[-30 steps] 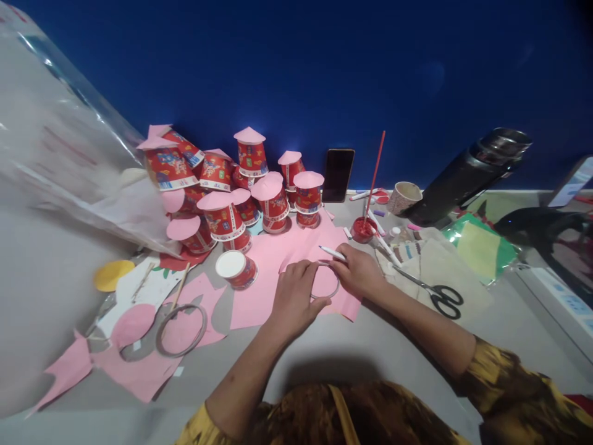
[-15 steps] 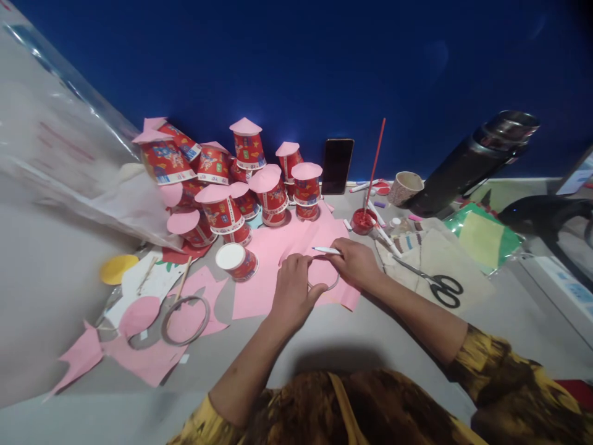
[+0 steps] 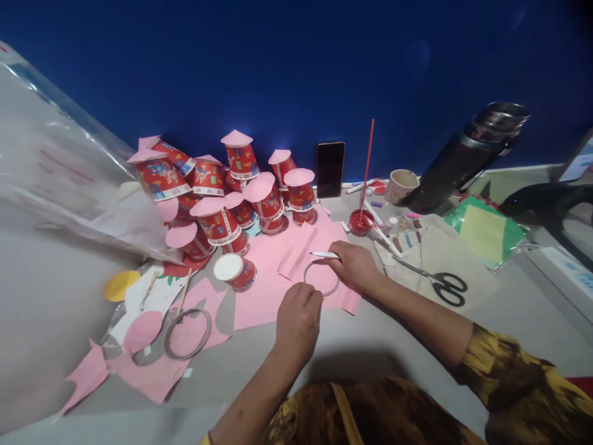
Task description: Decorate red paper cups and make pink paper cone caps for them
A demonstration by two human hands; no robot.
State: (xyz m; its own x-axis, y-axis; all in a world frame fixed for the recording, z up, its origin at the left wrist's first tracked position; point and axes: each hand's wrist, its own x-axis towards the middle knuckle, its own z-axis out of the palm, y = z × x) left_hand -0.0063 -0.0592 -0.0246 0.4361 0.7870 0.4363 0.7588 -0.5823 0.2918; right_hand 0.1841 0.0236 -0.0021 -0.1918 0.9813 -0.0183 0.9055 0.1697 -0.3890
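Observation:
A thin grey ring lies on a pink paper sheet in front of me. My left hand is closed, its fingertips pinched at the ring's near edge. My right hand grips a white pen with a blue tip pointing left, above the ring's far side. Some of the right fingers, bent under the hand, are hidden. A folded pink strip lies just beyond the ring. To the left, a red paper cup rests tilted with its white end facing me.
Red cups with pink paper cones crowd the back left. A second ring lies among pink scraps. On the right are scissors, a red pot with a stick, markers and a black flask. A phone leans at the back.
My left hand has drawn toward me and closed from a spread grip around the ring to a pinch at its near edge. The right hand keeps the pen, nearly in place.

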